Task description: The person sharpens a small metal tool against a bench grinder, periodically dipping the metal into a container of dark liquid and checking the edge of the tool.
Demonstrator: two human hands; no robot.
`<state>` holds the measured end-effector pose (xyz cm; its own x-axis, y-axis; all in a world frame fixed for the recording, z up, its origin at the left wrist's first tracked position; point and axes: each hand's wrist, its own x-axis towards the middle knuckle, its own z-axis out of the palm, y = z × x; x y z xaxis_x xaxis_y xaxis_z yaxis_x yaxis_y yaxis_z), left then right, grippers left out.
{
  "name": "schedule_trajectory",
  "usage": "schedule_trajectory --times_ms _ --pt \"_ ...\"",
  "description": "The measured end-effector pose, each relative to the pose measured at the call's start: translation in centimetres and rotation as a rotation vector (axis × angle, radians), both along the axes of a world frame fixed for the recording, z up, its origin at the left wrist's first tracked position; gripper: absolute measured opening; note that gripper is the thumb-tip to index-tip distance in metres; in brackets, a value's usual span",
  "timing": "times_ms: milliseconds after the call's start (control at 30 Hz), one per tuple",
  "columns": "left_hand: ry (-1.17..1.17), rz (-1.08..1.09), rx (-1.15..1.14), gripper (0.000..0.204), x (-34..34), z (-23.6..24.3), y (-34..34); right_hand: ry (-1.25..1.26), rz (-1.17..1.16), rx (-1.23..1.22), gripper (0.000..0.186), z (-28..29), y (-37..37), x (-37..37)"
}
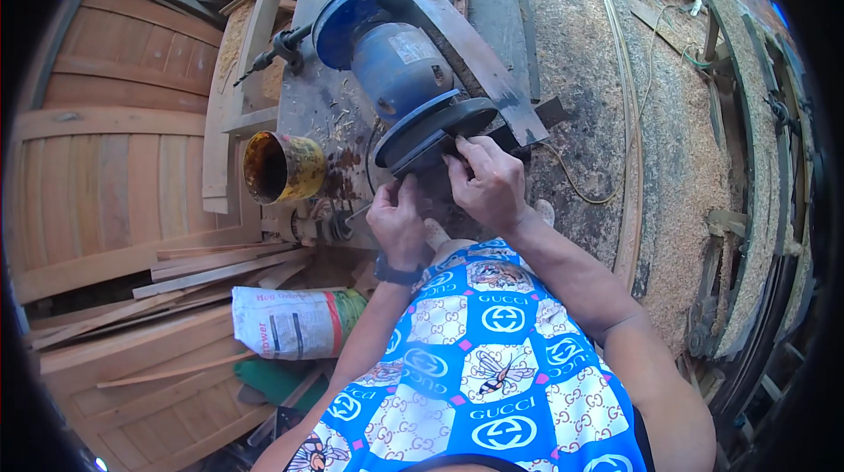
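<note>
A blue bench grinder (400,68) lies on the worktable, with a dark grinding wheel (475,117) at its near end. My left hand (396,224) and my right hand (491,177) are both at this wheel. Between them, pinched at its two ends, is a dark flat blade (425,156) that lies along the wheel's near face; whether it touches the wheel cannot be told. The fingers of both hands are closed and partly hidden. Beside the grinder on the right runs a long flat grey-brown strip (479,50).
A stained yellow can (303,167) stands left of the wheel. Threaded clamps (280,48) sit along the table's left side. Wooden panels (132,164) and loose slats lie at left, near a white sack (290,323). Sawdust covers the ground at right, where a thin cord (591,199) runs.
</note>
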<state>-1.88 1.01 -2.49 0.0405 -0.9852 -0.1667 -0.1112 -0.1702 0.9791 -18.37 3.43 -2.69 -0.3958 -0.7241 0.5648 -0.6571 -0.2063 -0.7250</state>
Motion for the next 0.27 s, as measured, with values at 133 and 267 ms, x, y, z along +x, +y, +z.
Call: schedule_trajectory --times_ms 133,267 --pt "-0.037 0.010 0.005 0.027 0.56 -0.13 0.01 -0.003 0.007 0.004 0.024 0.01 -0.01 0.32" --pt "-0.022 0.017 -0.003 0.030 0.76 -0.14 0.12 0.020 0.010 -0.004 0.024 0.02 -0.04 0.71"
